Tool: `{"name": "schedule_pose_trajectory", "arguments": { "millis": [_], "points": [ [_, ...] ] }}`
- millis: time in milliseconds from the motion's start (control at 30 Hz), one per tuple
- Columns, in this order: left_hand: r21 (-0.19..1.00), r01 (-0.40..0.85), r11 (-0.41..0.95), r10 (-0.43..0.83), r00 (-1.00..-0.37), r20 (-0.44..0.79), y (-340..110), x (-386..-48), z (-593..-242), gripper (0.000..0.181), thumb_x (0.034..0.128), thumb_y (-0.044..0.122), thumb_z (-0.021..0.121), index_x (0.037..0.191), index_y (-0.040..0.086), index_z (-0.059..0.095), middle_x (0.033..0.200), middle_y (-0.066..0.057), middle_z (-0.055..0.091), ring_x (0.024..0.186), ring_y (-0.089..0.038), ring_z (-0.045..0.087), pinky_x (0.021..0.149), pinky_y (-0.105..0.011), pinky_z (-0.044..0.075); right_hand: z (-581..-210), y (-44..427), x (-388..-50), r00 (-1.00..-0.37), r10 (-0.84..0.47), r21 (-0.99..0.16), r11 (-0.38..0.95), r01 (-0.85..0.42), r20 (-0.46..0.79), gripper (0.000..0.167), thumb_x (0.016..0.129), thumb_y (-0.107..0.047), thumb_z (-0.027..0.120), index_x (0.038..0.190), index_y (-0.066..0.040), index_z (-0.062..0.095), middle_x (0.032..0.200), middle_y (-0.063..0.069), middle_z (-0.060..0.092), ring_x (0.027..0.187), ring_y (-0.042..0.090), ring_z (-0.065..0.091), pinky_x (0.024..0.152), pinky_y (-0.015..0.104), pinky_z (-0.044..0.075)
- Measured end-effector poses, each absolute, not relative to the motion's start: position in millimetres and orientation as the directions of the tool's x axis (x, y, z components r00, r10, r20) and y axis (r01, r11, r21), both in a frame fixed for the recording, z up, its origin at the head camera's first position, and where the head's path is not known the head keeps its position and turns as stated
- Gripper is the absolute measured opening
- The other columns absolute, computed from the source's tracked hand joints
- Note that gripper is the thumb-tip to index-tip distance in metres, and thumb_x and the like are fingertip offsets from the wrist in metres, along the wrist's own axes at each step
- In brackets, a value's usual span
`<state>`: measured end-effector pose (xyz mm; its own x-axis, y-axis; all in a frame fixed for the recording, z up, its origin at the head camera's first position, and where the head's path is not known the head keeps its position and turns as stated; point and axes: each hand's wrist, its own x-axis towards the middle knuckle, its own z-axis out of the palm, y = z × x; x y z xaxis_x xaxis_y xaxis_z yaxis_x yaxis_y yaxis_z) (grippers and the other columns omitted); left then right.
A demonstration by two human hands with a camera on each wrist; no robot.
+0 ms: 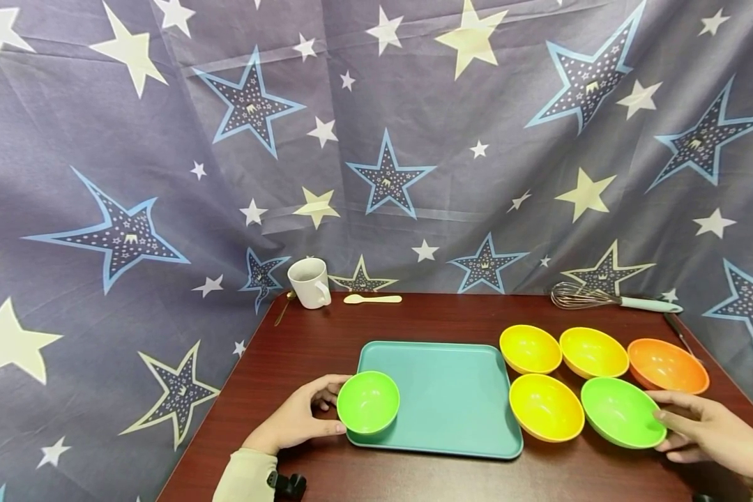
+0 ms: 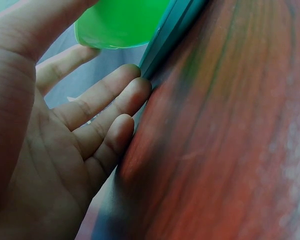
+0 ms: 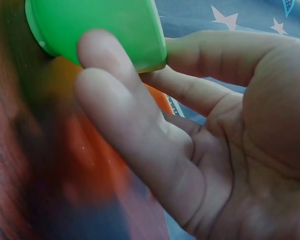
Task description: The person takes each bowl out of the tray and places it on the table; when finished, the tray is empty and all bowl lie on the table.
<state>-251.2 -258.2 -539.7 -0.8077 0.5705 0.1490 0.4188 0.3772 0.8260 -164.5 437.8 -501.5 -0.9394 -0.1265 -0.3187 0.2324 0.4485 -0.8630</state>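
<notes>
A small green bowl point(image 1: 368, 402) sits on the left front part of a teal tray point(image 1: 452, 404) in the head view. Beside it, my left hand point(image 1: 304, 413) spreads thumb and forefinger along the bowl's near side, touching near the rim. The other fingers reach out by the tray's edge in the left wrist view. At the right, my right hand point(image 1: 705, 432) pinches the rim of a larger green bowl point(image 1: 621, 411) between thumb and forefinger. Its remaining fingers extend loosely along the outside, as the right wrist view shows.
Yellow bowls point(image 1: 546, 408) stand between the tray and the larger green bowl, with an orange bowl point(image 1: 668, 366) behind it. Along the back lie a white mug point(image 1: 309, 282), a small spoon point(image 1: 285, 308), a cream spoon point(image 1: 373, 299), a whisk point(image 1: 615, 300) and a dark-handled utensil point(image 1: 678, 328).
</notes>
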Motion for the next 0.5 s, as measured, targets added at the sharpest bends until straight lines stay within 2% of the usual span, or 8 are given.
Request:
{"name": "schedule_pose_trajectory", "arguments": {
  "millis": [200, 500],
  "points": [
    [0.824, 0.421, 0.380, 0.571, -0.807, 0.149, -258.3, -252.2, -540.5, 0.073, 0.0858, 0.028, 0.089, 0.150, 0.031, 0.054, 0.126, 0.002, 0.067, 0.107, -0.021, 0.065, 0.085, -0.037, 0.054, -502.8, 441.0, -164.9, -0.939, -0.143, -0.875, 0.429, 0.224, -0.311, 0.061, 0.113, -0.025, 0.050, 0.147, 0.022, 0.029, 0.103, 0.008, 0.071, 0.084, 0.031, 0.075, 0.072, 0.045, 0.063],
    [0.828, 0.423, 0.368, 0.571, -0.806, 0.157, -257.6, -250.0, -538.5, 0.073, 0.0855, 0.026, 0.089, 0.149, 0.031, 0.055, 0.124, 0.001, 0.067, 0.106, -0.023, 0.065, 0.085, -0.038, 0.054, -501.5, 439.6, -164.7, -0.944, -0.093, -0.856, 0.456, 0.244, -0.318, 0.063, 0.113, -0.027, 0.049, 0.148, 0.021, 0.031, 0.103, 0.008, 0.072, 0.084, 0.029, 0.075, 0.072, 0.045, 0.063]
  ]
}}
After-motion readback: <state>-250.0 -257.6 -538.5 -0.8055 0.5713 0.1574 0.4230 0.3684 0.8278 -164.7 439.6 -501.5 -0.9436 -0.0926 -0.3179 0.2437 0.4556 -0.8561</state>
